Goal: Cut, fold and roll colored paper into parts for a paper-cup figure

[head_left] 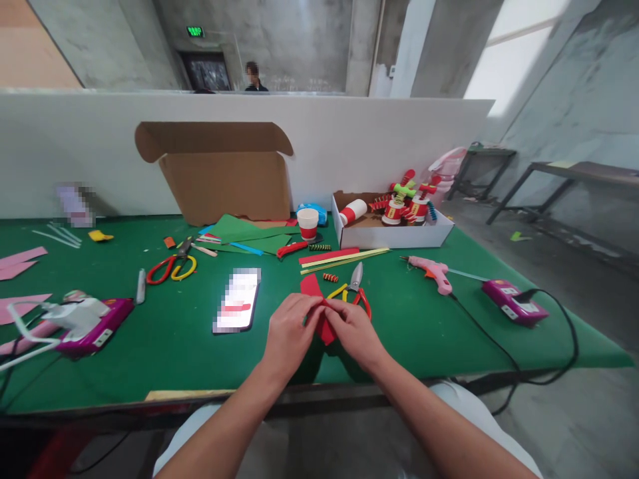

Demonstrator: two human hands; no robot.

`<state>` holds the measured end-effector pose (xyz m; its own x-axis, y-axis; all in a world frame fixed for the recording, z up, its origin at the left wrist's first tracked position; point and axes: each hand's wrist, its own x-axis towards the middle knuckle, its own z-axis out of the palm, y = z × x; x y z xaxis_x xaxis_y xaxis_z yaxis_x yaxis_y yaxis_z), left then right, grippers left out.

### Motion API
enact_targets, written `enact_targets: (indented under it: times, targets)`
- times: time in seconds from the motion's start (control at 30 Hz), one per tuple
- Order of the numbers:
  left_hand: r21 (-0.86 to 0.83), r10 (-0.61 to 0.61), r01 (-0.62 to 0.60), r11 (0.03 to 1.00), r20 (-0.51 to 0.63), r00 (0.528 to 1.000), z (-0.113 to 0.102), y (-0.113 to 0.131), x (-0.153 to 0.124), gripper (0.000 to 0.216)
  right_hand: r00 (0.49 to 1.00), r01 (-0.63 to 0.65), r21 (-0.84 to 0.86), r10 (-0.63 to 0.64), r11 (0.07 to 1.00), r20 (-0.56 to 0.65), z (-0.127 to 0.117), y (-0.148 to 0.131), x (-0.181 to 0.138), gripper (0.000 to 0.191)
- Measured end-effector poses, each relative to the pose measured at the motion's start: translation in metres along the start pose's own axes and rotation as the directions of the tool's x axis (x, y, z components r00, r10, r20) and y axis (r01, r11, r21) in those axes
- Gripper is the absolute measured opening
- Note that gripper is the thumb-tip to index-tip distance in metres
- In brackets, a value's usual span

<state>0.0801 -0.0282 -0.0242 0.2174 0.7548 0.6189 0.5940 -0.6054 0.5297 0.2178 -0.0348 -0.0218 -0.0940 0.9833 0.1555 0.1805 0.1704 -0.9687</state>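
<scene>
A red paper strip point(327, 330) is pinched between the fingertips of my left hand point(294, 324) and my right hand point(357, 332), close together near the table's front edge. Part of the strip is hidden behind the fingers. Just beyond my hands lies another flat red piece point(311, 285); whether it joins the held strip I cannot tell. Scissors point(356, 276) with red and yellow handles lie partly behind my right hand. A small orange coil point(330, 277) and thin yellow strips point(344, 258) rest farther back.
A phone point(237, 301) lies left of my hands, and second scissors point(174, 263) beyond it. The pink glue gun point(432, 271) and purple power strip point(514, 303) trail a cord on the right. Behind stand a paper cup point(308, 226) and a white box point(399, 236) holding decorated cups.
</scene>
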Motion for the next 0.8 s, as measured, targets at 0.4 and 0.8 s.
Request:
enact_targets:
  times: [0.4, 0.8]
  targets:
    - [0.137, 0.212, -0.202, 0.970, -0.065, 0.975, 0.0055, -0.0046, 0.0003, 0.019, 0.991, 0.131, -0.219, -0.125, 0.967, 0.042, -0.0011, 0.0011, -0.0040, 0.026]
    - [0.048, 0.079, -0.076, 0.996, -0.066, 0.995, 0.0038, 0.0019, 0.0022, 0.015, 0.995, 0.098, -0.163, -0.092, 0.982, 0.044, 0.0009, 0.0054, -0.0028, 0.030]
